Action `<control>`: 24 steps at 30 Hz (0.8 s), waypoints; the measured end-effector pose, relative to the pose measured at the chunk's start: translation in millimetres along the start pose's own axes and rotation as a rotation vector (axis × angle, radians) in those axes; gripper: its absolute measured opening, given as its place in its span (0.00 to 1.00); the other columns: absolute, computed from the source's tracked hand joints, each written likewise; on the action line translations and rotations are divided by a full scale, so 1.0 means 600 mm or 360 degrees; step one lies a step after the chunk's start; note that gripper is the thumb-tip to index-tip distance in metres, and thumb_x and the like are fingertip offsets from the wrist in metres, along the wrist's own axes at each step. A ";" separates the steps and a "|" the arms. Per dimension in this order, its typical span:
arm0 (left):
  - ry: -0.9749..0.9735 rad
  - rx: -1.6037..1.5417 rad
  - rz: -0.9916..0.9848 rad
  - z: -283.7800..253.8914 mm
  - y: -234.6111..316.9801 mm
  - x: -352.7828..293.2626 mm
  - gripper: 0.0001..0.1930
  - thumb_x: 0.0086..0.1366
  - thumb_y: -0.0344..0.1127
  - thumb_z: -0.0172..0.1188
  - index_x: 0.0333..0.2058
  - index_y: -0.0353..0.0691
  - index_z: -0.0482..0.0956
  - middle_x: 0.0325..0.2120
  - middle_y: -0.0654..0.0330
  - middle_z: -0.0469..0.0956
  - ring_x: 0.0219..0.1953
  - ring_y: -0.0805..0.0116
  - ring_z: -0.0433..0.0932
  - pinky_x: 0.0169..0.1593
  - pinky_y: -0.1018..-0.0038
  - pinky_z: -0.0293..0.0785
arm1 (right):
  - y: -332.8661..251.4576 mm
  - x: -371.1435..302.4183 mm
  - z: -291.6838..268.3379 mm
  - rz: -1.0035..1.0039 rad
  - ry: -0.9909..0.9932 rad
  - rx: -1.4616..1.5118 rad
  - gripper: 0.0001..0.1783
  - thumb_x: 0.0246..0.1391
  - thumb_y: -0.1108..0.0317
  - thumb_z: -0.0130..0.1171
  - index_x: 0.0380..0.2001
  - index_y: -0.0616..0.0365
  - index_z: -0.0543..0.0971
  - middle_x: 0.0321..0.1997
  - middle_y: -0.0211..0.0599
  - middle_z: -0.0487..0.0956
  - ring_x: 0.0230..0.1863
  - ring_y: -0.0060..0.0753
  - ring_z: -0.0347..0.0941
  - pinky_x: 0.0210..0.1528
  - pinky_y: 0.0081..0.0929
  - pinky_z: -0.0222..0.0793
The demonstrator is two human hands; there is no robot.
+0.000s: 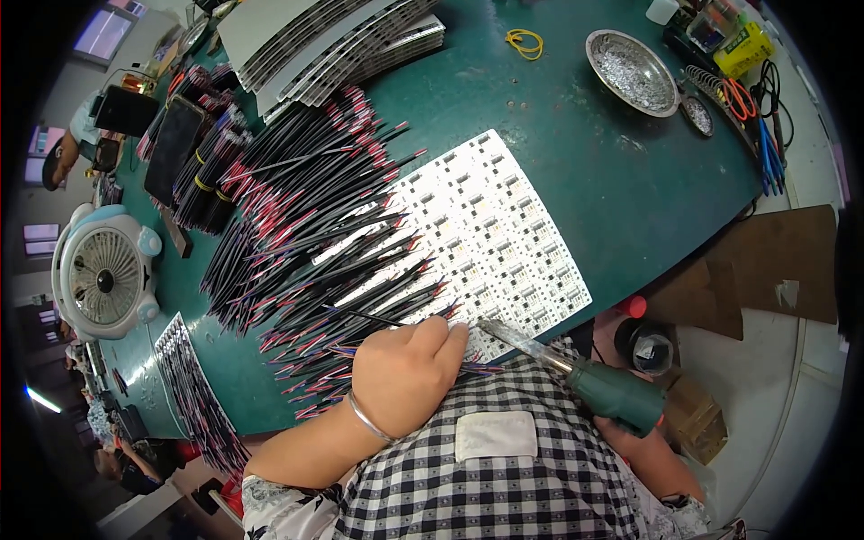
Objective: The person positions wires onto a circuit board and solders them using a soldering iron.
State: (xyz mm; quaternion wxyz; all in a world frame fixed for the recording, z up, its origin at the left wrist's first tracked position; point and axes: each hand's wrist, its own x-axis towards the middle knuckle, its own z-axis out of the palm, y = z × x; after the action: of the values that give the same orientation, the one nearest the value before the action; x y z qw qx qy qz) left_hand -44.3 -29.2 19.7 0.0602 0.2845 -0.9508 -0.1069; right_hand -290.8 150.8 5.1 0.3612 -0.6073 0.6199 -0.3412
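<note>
A white circuit board panel with rows of small dark parts lies on the green table before me. Black-sleeved cables with red and white ends fan out over its left side. My left hand is at the panel's near edge, its fingers pinched on a thin black cable. From the right, my right hand grips a green soldering gun, which partly hides the fingers. The gun's metal tip reaches the near part of the board, close to my left fingertips. Whether it touches cannot be seen.
Stacked panels stand at the back. Far right are a metal dish of silvery bits, a yellow band and pliers. On the left are a fan, bundled cables and a wired panel. Other people sit beyond.
</note>
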 end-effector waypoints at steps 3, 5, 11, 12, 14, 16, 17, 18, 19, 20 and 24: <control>-0.0027 0.0001 -0.0007 -0.004 -0.001 -0.001 0.19 0.43 0.34 0.66 0.38 0.46 0.81 0.22 0.66 0.68 0.20 0.69 0.72 0.23 0.73 0.68 | 0.020 -0.019 0.011 -0.0115 0.0119 0.0064 0.14 0.54 0.67 0.59 0.40 0.64 0.80 0.35 0.43 0.82 0.37 0.39 0.80 0.42 0.32 0.74; -0.0031 -0.0005 -0.0008 -0.006 -0.002 -0.002 0.19 0.42 0.33 0.66 0.38 0.46 0.81 0.22 0.66 0.68 0.20 0.69 0.72 0.23 0.72 0.68 | 0.008 -0.023 0.014 0.0337 0.0299 0.1087 0.21 0.55 0.65 0.57 0.50 0.67 0.74 0.43 0.47 0.81 0.39 0.37 0.79 0.42 0.31 0.75; -0.0004 -0.0127 0.0014 -0.017 -0.005 0.002 0.20 0.43 0.27 0.63 0.40 0.43 0.81 0.27 0.63 0.72 0.24 0.64 0.74 0.27 0.71 0.72 | -0.008 0.110 0.063 0.0293 0.0565 0.1641 0.37 0.55 0.52 0.56 0.59 0.67 0.61 0.51 0.53 0.74 0.41 0.39 0.76 0.39 0.36 0.77; 0.0101 -0.0231 0.0047 -0.019 -0.010 0.002 0.20 0.44 0.25 0.61 0.41 0.41 0.81 0.29 0.61 0.74 0.26 0.62 0.74 0.29 0.71 0.73 | -0.010 0.128 0.072 0.0267 0.0521 0.1693 0.36 0.55 0.54 0.55 0.60 0.66 0.60 0.51 0.54 0.74 0.43 0.40 0.75 0.40 0.37 0.77; 0.0152 -0.0298 0.0047 -0.041 -0.013 0.004 0.18 0.48 0.27 0.59 0.42 0.39 0.81 0.30 0.60 0.73 0.29 0.61 0.74 0.32 0.70 0.73 | -0.010 0.147 0.086 0.0246 0.0461 0.1779 0.33 0.56 0.59 0.53 0.61 0.65 0.59 0.52 0.56 0.73 0.45 0.43 0.76 0.41 0.37 0.79; 0.0190 -0.0268 -0.0016 -0.055 -0.018 -0.001 0.16 0.52 0.28 0.58 0.41 0.40 0.81 0.32 0.60 0.74 0.33 0.62 0.75 0.35 0.71 0.74 | -0.014 0.153 0.094 0.0250 0.0452 0.1759 0.33 0.56 0.60 0.52 0.61 0.65 0.59 0.52 0.56 0.73 0.45 0.44 0.76 0.41 0.38 0.79; 0.0186 -0.0270 -0.0020 -0.053 -0.024 0.001 0.16 0.52 0.28 0.58 0.41 0.40 0.81 0.32 0.60 0.74 0.33 0.62 0.75 0.35 0.71 0.74 | -0.014 0.154 0.096 0.0251 0.0453 0.1733 0.32 0.56 0.61 0.52 0.61 0.65 0.59 0.52 0.56 0.73 0.44 0.45 0.77 0.41 0.38 0.79; 0.0032 -0.0222 -0.0041 -0.051 -0.034 0.004 0.16 0.52 0.28 0.58 0.42 0.43 0.81 0.33 0.61 0.74 0.34 0.63 0.76 0.35 0.72 0.75 | -0.011 0.158 0.099 0.0200 0.0442 0.1739 0.31 0.56 0.62 0.51 0.61 0.65 0.59 0.53 0.56 0.73 0.44 0.44 0.78 0.40 0.38 0.79; -0.0122 -0.0176 -0.0059 -0.046 -0.043 0.004 0.17 0.52 0.28 0.58 0.42 0.45 0.82 0.33 0.62 0.75 0.34 0.64 0.76 0.35 0.72 0.75 | -0.013 0.163 0.100 0.0198 0.0427 0.1743 0.31 0.56 0.62 0.51 0.61 0.65 0.59 0.53 0.56 0.73 0.44 0.44 0.78 0.40 0.38 0.79; -0.0127 -0.0217 -0.0070 -0.035 -0.053 0.000 0.16 0.53 0.28 0.58 0.42 0.47 0.82 0.34 0.64 0.75 0.34 0.66 0.77 0.34 0.73 0.76 | -0.018 0.171 0.100 0.0193 0.0434 0.1735 0.31 0.57 0.63 0.50 0.61 0.65 0.59 0.53 0.55 0.73 0.44 0.44 0.78 0.41 0.37 0.79; -0.0071 -0.0306 -0.0071 -0.028 -0.074 -0.008 0.19 0.47 0.24 0.61 0.40 0.46 0.82 0.31 0.61 0.77 0.34 0.61 0.78 0.35 0.71 0.76 | -0.022 0.204 0.103 0.0193 0.0450 0.1840 0.28 0.60 0.62 0.48 0.60 0.68 0.63 0.55 0.52 0.73 0.43 0.41 0.78 0.46 0.36 0.74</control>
State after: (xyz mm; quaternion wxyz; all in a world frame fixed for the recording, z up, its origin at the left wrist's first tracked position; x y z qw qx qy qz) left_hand -14.0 -65.8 25.2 0.0636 0.2961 -0.9306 -0.2054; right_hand -230.8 29.0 -19.1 0.5659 -0.2246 0.4093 -0.6796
